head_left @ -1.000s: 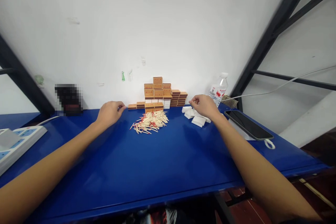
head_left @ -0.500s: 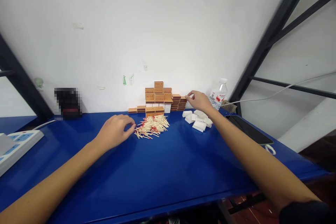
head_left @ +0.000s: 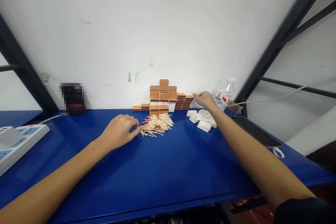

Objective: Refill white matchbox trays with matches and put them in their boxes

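Note:
My left hand (head_left: 120,132) rests at the left edge of a pile of matches (head_left: 157,124). Its fingers curve with a gap between thumb and index finger, and I see nothing held. Red heads and pale sticks lie jumbled there. My right hand (head_left: 204,98) reaches to the back, fingertips beside the top of a low stack of matchboxes (head_left: 186,103) with brown sides. A taller stack of orange matchboxes (head_left: 164,92) stands to its left, with white inner trays in a lower layer. Below my right hand lie several loose white matchbox trays (head_left: 204,125).
A plastic bottle (head_left: 225,95) stands behind my right wrist. A dark phone (head_left: 256,132) lies right of my forearm. A white power strip (head_left: 28,138) and a blurred black object (head_left: 73,98) are on the left of the blue table (head_left: 168,175). The wall borders the back.
The view has shifted, so everything appears further right. My right fingertips have drawn slightly away from the low matchbox stack. My left hand stays beside the matches.

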`<state>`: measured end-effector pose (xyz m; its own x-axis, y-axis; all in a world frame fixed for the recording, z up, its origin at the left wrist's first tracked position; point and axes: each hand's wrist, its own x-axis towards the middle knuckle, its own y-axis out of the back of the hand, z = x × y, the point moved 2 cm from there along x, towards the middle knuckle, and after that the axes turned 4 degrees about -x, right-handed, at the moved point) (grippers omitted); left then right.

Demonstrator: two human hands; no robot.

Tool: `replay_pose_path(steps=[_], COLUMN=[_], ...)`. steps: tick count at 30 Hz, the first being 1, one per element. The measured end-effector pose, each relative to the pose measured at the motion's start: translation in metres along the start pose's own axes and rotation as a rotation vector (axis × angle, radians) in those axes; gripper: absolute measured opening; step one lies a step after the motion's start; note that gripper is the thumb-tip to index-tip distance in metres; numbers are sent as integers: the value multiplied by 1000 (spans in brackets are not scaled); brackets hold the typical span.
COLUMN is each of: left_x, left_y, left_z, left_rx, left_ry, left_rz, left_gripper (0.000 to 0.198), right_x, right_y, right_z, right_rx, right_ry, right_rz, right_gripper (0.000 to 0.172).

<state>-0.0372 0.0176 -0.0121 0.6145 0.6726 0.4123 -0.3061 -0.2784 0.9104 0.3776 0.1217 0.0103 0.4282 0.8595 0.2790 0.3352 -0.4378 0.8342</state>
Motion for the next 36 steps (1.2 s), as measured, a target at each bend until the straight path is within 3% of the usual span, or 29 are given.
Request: replay_pose_path(steps=[3,8,20,23,27,32,36], left_x=[1,0,-1,-1,-1,0,0], left_y=[-1,0,-1,0,0,-3,-2], left_z=[0,1,1,1,2,3,3], left_rx=[-12,-12,-1,-3,0,-4,-1], left_ry=[9,10,-1,-3,-4,-10,5], left_rz=[-7,-12,-24,-22,-23,-40,-38], left_gripper=[34,33,32,33,32,30,30], right_x=[-2,0,-8,-10,-21,-33,-37], right_y=[3,-1,15,21,29,36,35], right_z=[-2,-7,-4,0,11,27,34], right_rx=[-42,56,84,-28,-254,-444,-539], right_ry=[-49,-107,-51,26,195,162,144], right_rz=[33,-89,-98,-94,-267,-212,-268], right_gripper=[41,46,36,34,35,43,40])
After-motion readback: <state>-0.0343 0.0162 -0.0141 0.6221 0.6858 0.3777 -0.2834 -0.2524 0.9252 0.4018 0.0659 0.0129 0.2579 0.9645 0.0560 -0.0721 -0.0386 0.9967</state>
